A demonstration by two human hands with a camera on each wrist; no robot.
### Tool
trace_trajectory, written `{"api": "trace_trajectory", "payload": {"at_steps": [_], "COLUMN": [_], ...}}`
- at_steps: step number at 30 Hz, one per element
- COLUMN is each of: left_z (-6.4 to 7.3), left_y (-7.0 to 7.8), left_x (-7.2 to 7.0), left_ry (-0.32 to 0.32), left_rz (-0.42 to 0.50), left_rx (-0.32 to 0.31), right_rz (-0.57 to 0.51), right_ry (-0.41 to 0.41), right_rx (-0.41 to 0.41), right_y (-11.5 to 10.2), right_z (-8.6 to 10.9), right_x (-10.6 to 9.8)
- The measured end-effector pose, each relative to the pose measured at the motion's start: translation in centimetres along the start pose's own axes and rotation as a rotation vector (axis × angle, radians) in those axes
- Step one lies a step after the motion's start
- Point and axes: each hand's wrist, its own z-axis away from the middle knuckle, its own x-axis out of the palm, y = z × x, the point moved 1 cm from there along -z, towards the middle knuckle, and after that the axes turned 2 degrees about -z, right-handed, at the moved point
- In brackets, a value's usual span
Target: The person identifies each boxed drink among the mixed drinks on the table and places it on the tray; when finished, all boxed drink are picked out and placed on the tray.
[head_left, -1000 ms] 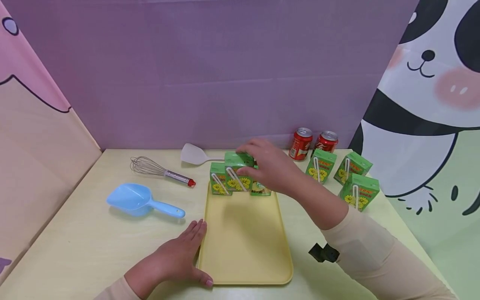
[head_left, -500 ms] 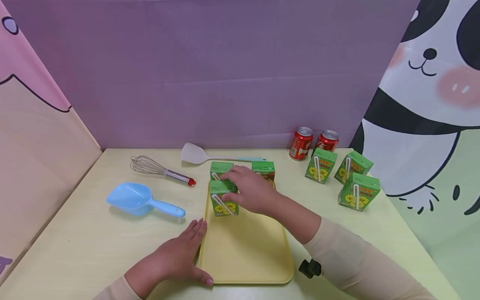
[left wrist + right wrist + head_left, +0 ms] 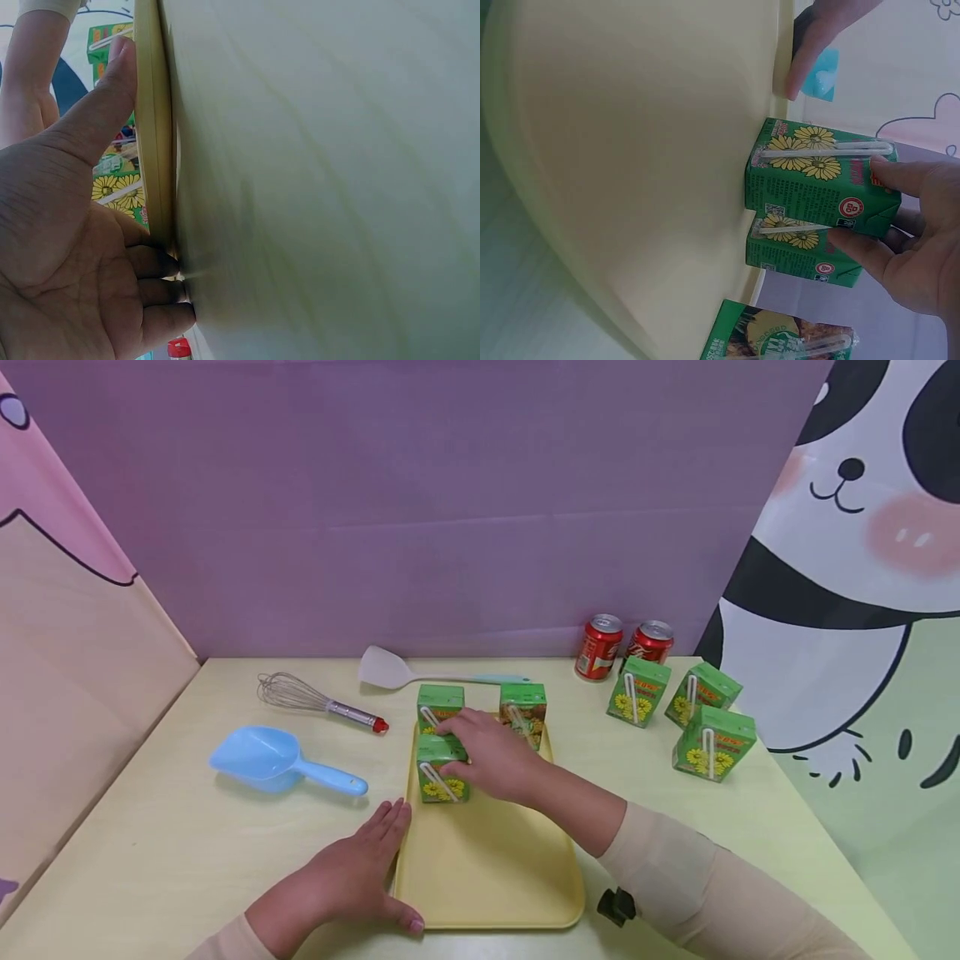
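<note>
A green drink carton point(image 3: 441, 785) with yellow flowers and a white straw stands upright on the left side of the yellow tray point(image 3: 491, 868). My right hand point(image 3: 498, 758) grips its upper part, thumb and fingers on opposite sides, as the right wrist view shows. Directly behind it is a similar carton point(image 3: 441, 697), partly covered by my fingers. Another carton point(image 3: 523, 703), with a different picture on its face, stands at the tray's back right. My left hand point(image 3: 362, 867) rests against the tray's left edge, fingers extended and thumb near the front corner.
Several green cartons point(image 3: 714, 743) stand on the table to the right, before two red cans point(image 3: 599, 647). Left of the tray lie a blue scoop point(image 3: 281, 760) and a whisk point(image 3: 322, 702). A spatula point(image 3: 386, 668) lies behind the tray. A purple backdrop point(image 3: 450, 510) closes the back.
My right hand has brought the held carton from above the back row down and toward me, onto the tray before the left carton. My left hand stays at the tray's edge.
</note>
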Motion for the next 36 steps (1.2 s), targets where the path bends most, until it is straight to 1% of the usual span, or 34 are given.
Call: {"api": "trace_trajectory", "payload": {"at_steps": [6, 10, 13, 15, 18, 23, 27, 29, 32, 36], "left_z": [0.1, 0.0, 0.0, 0.0, 0.1, 0.2, 0.4, 0.5, 0.6, 0.7], "left_y": [0.0, 0.0, 0.0, 0.0, 0.0, 0.0, 0.0, 0.0, 0.0, 0.1], "left_x": [0.0, 0.1, 0.3, 0.4, 0.4, 0.4, 0.3, 0.2, 0.0, -0.2], "left_ry": [-0.001, 0.005, 0.009, 0.013, 0.009, -0.027, -0.05, -0.054, -0.055, -0.054], "left_rz": [0.0, 0.004, 0.006, 0.002, -0.008, -0.023, -0.03, -0.035, -0.035, -0.041], "left_rx": [0.0, 0.009, 0.007, 0.005, -0.002, -0.013, 0.0, 0.009, 0.016, 0.025], "right_rz": [0.034, -0.009, -0.054, -0.067, -0.062, -0.005, 0.059, 0.088, 0.124, 0.158], "right_ry": [0.0, -0.011, -0.004, 0.019, 0.061, 0.109, 0.126, 0.127, 0.106, 0.031], "right_rx": [0.006, -0.014, -0.025, -0.013, 0.034, 0.176, 0.305, 0.354, 0.398, 0.472], "right_y": [-0.4, -0.1, 0.7, 1.6, 3.5, 7.9, 12.0, 13.9, 16.5, 19.3], "right_z": [0.0, 0.3, 0.7, 0.9, 1.4, 2.6, 3.5, 3.9, 4.3, 4.8], "right_x": [0.2, -0.2, -1.1, -2.4, -5.0, -10.0, -12.9, -13.7, -14.1, -13.8]}}
